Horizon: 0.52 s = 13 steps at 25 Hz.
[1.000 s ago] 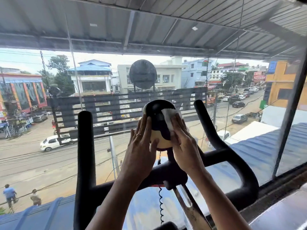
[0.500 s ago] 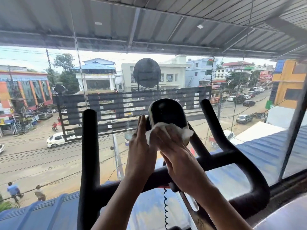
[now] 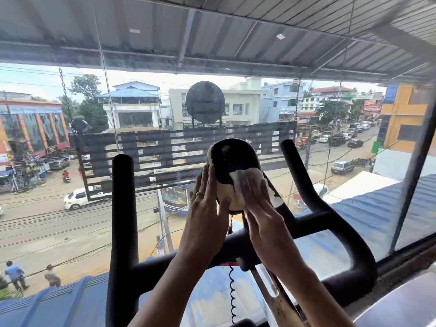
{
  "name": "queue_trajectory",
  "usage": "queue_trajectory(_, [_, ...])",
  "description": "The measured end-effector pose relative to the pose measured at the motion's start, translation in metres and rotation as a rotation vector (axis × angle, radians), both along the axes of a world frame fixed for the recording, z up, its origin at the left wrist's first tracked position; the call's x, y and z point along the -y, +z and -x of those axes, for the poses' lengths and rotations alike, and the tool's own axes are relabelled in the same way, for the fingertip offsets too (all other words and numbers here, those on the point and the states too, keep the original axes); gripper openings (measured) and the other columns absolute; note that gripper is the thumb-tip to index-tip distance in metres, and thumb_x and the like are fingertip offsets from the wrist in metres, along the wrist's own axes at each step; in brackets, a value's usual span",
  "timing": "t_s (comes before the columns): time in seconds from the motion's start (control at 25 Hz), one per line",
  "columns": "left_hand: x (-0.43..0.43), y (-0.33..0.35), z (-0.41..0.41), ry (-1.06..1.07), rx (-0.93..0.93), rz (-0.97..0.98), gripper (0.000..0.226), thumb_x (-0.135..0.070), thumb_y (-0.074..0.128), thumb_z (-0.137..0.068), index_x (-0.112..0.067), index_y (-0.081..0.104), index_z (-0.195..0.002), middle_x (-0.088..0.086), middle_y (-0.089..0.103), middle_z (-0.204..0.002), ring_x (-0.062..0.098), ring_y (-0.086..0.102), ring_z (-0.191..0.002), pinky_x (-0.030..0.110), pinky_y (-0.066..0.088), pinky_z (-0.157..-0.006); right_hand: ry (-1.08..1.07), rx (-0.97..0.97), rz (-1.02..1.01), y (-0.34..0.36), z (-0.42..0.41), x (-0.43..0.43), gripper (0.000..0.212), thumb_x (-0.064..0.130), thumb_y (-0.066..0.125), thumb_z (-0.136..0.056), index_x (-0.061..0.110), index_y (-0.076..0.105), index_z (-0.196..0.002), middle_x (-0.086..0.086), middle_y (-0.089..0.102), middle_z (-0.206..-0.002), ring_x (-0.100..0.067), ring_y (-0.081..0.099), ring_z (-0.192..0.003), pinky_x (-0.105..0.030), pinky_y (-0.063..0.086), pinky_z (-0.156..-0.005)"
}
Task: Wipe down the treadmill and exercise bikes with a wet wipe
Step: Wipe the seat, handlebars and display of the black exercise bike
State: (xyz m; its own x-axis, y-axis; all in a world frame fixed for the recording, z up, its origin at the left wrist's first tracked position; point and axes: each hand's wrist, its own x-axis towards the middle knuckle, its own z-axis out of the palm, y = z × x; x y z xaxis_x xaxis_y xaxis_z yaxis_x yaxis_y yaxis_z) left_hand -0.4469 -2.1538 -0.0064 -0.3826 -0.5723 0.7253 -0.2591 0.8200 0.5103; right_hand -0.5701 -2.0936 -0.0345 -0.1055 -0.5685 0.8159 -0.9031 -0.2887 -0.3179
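Console (image 3: 232,159): lower half covered, with the left hand (image 3: 205,215) along its left edge and the right hand (image 3: 266,227) and wipe (image 3: 245,182) over the lower right. Screen dark, nothing legible.

Right fingertips lost at the wipe; over or under it, cannot tell. Wipe's lower edge hidden by the hand.

Both forearms cut by bottom edge.

Handlebar (image 3: 122,208): left upright runs out at the bottom edge; crossbar passes behind both wrists.

Cord (image 3: 232,291): top hidden behind crossbar, lower end unclear at frame bottom.

Bike below the bars out of frame.

Upper right corner smeared.

Red sign (image 3: 372,106) across the street: lettering too small to read.

Two people (image 3: 14,274), lower left: tiny, no detail.
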Motion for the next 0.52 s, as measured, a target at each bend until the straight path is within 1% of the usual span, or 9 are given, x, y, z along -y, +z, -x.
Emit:
queue_trajectory(0.08, [0.000, 0.000, 0.000, -0.020, -0.020, -0.008, 0.063, -0.013, 0.048, -0.097, -0.016, 0.014, -0.150, -0.008, 0.008, -0.153, 0.009, 0.007, -0.145, 0.037, 0.015, -0.119, 0.051, -0.143, -0.019, 0.019, -0.006, 0.010, 0.066, -0.008, 0.044, -0.088, 0.014, 0.026, -0.148, 0.001, 0.018, -0.157, -0.017, 0.004, -0.147, -0.029, 0.008, -0.119])
queue_trajectory(0.16, [0.000, 0.001, 0.000, -0.038, -0.027, -0.025, 0.063, -0.023, 0.044, -0.095, -0.020, 0.009, -0.148, -0.007, 0.010, -0.154, 0.010, 0.008, -0.145, 0.040, 0.016, -0.119, 0.071, -0.187, -0.060, 0.049, -0.003, 0.027, 0.059, -0.004, 0.045, -0.088, 0.010, 0.033, -0.145, 0.003, 0.018, -0.153, -0.013, 0.005, -0.145, -0.029, 0.007, -0.119])
queue_trajectory(0.24, [0.001, 0.000, 0.000, -0.030, -0.034, -0.028, 0.065, -0.030, 0.040, -0.091, -0.025, 0.004, -0.144, -0.009, 0.010, -0.152, 0.009, 0.008, -0.145, 0.039, 0.015, -0.119, 0.061, -0.118, -0.087, 0.080, 0.006, 0.046, 0.048, 0.000, 0.044, -0.095, 0.010, 0.039, -0.142, 0.003, 0.022, -0.151, -0.017, 0.011, -0.144, -0.030, 0.010, -0.118])
queue_trajectory(0.28, [0.001, 0.000, -0.001, -0.021, -0.033, -0.023, 0.065, -0.030, 0.040, -0.091, -0.025, 0.004, -0.144, -0.010, 0.009, -0.151, 0.009, 0.008, -0.145, 0.038, 0.015, -0.119, 0.028, -0.073, -0.083, 0.090, 0.010, 0.054, 0.045, 0.002, 0.044, -0.097, 0.009, 0.041, -0.141, -0.002, 0.027, -0.151, -0.022, 0.016, -0.144, -0.031, 0.012, -0.118])
queue_trajectory(0.36, [0.001, -0.001, -0.001, -0.014, -0.022, -0.010, 0.065, -0.026, 0.043, -0.095, -0.024, 0.003, -0.145, -0.012, 0.006, -0.150, 0.008, 0.005, -0.144, 0.038, 0.014, -0.119, -0.050, 0.067, -0.047, 0.095, 0.017, 0.059, 0.040, 0.009, 0.045, -0.098, 0.008, 0.044, -0.139, -0.011, 0.039, -0.147, -0.025, 0.033, -0.139, -0.027, 0.021, -0.115])
queue_trajectory(0.4, [0.000, -0.001, -0.001, -0.012, -0.016, -0.013, 0.066, -0.023, 0.046, -0.097, -0.025, 0.000, -0.144, -0.013, 0.005, -0.150, 0.007, 0.003, -0.144, 0.038, 0.013, -0.119, -0.086, 0.176, -0.058, 0.093, 0.021, 0.056, 0.039, 0.013, 0.044, -0.099, 0.008, 0.046, -0.138, -0.010, 0.048, -0.141, -0.021, 0.044, -0.131, -0.022, 0.029, -0.107])
queue_trajectory(0.44, [0.000, -0.001, -0.001, -0.010, -0.010, -0.019, 0.067, -0.019, 0.047, -0.098, -0.027, -0.003, -0.143, -0.014, 0.003, -0.150, 0.006, 0.002, -0.144, 0.038, 0.012, -0.119, -0.112, 0.286, -0.086, 0.088, 0.024, 0.049, 0.038, 0.017, 0.044, -0.100, 0.009, 0.049, -0.137, -0.009, 0.058, -0.130, -0.017, 0.053, -0.117, -0.018, 0.038, -0.092])
queue_trajectory(0.48, [0.000, -0.001, -0.001, -0.007, -0.006, -0.028, 0.069, -0.018, 0.047, -0.098, -0.029, -0.005, -0.141, -0.015, 0.002, -0.150, 0.005, 0.000, -0.144, 0.038, 0.012, -0.119, -0.126, 0.376, -0.101, 0.081, 0.025, 0.042, 0.036, 0.021, 0.044, -0.100, 0.010, 0.054, -0.133, -0.009, 0.065, -0.116, -0.015, 0.058, -0.102, -0.017, 0.040, -0.075])
queue_trajectory(0.52, [0.001, 0.000, 0.000, -0.006, -0.003, -0.035, 0.069, -0.018, 0.047, -0.098, -0.029, -0.005, -0.141, -0.014, 0.001, -0.150, 0.004, -0.001, -0.143, 0.037, 0.012, -0.119, -0.119, 0.423, -0.084, 0.073, 0.026, 0.034, 0.034, 0.022, 0.046, -0.099, 0.008, 0.059, -0.127, -0.011, 0.067, -0.112, -0.017, 0.060, -0.097, -0.015, 0.038, -0.065])
